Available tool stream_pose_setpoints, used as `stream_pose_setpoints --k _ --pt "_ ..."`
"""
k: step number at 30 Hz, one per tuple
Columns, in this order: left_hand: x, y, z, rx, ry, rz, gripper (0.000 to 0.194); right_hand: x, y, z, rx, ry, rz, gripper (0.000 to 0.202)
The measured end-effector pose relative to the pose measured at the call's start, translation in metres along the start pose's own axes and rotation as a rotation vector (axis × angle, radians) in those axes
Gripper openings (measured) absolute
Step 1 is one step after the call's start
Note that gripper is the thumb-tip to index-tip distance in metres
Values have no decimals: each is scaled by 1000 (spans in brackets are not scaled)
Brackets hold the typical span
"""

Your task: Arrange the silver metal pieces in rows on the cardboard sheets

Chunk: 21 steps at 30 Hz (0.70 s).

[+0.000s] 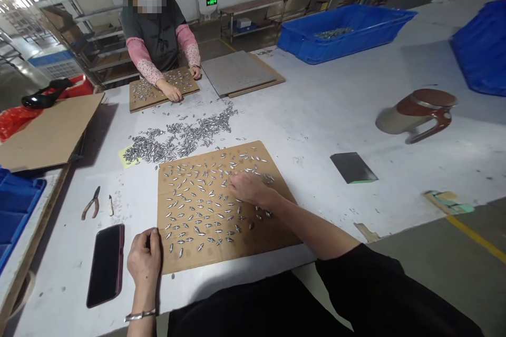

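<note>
My right hand (248,187) is over the brown cardboard sheet (229,258), its fingers pinched together low among small pointed silver metal pieces (200,208). Whatever its fingertips hold is too small or hidden to make out. The pieces lie spaced out over the sheet, mostly in loose rows. My left hand (144,257) rests on the table with curled fingers, its thumb side touching the sheet's left edge; no object shows in it. Beyond the sheet spreads a heap of the same metal pieces (190,137).
Left of the sheet lie a phone (105,266), pliers (91,204) and a small white-handled tool (110,205). To the right are a dark block (353,167) and a lidded mug (415,110). A co-worker (158,37) handles another cardboard (136,105) opposite. A blue tub (340,47) stands behind.
</note>
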<state>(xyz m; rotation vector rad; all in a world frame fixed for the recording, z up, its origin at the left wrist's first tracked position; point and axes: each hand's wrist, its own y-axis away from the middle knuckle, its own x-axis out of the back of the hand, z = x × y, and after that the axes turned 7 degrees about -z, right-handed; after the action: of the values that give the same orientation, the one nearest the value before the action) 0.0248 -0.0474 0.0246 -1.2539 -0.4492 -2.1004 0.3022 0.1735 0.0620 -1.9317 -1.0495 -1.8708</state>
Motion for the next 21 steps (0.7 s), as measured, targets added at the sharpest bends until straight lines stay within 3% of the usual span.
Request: stream_pose_setpoints --k 5,11,16,21 --pt "1 0 1 9 -8 -7 25 3 5 9 51 6 -17 23" --pt "0 0 0 -26 10 25 23 5 -8 6 134 1 85 24" --pt "0 1 -1 -26 -10 21 24 5 -21 -7 167 67 38 23" --pt "-1 0 0 -14 -8 10 25 -2 -26 -12 183 -9 6 23"
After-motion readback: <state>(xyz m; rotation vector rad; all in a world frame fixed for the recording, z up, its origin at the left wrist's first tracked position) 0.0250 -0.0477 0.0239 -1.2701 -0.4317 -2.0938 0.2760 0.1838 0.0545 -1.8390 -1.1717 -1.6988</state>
